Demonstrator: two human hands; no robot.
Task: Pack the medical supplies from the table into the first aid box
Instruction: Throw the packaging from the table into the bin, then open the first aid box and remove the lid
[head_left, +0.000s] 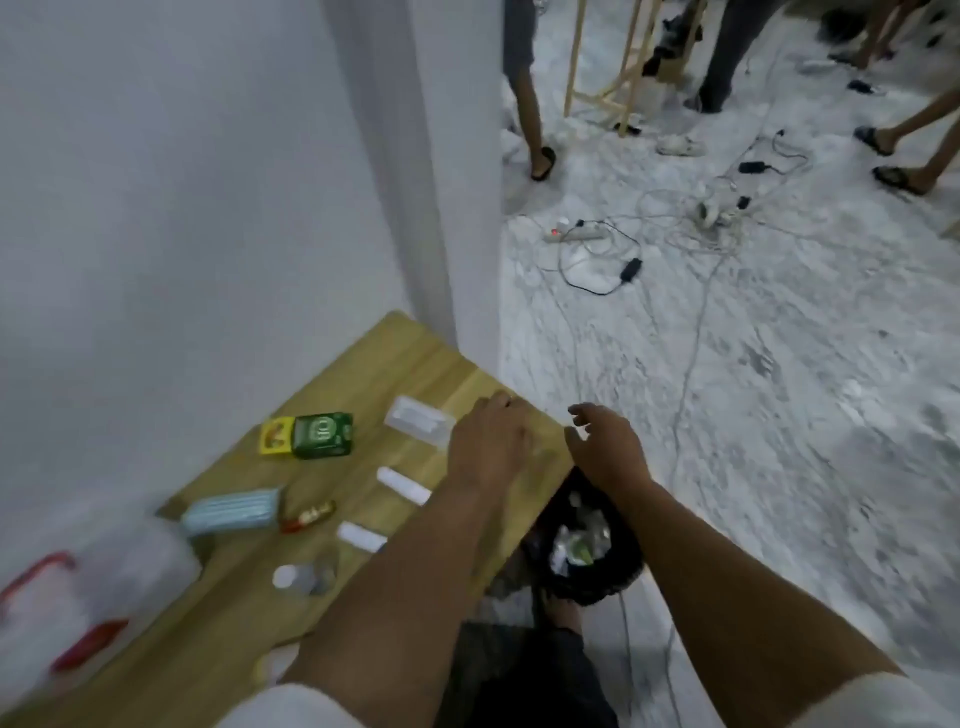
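Note:
On the wooden table (395, 358) lie a green box (323, 435) beside a yellow one (275, 439), a clear flat packet (420, 418), two white rolls (402, 484) (361, 538), a stack of blue masks (231, 512), a small red-capped tube (309, 516) and a small clear bottle (301, 576). The clear first aid box (78, 613) with red latches stands at the left edge, blurred. My left hand (488, 441) rests palm down at the table's far right, beside the packet, holding nothing. My right hand (605, 441) hovers past the table's edge with fingers apart.
A white wall and pillar (457, 208) run behind the table. A black waste bin (582, 545) sits on the floor under my right arm. Cables and a power strip (574, 234) lie on the marble floor, with several people's legs at the back.

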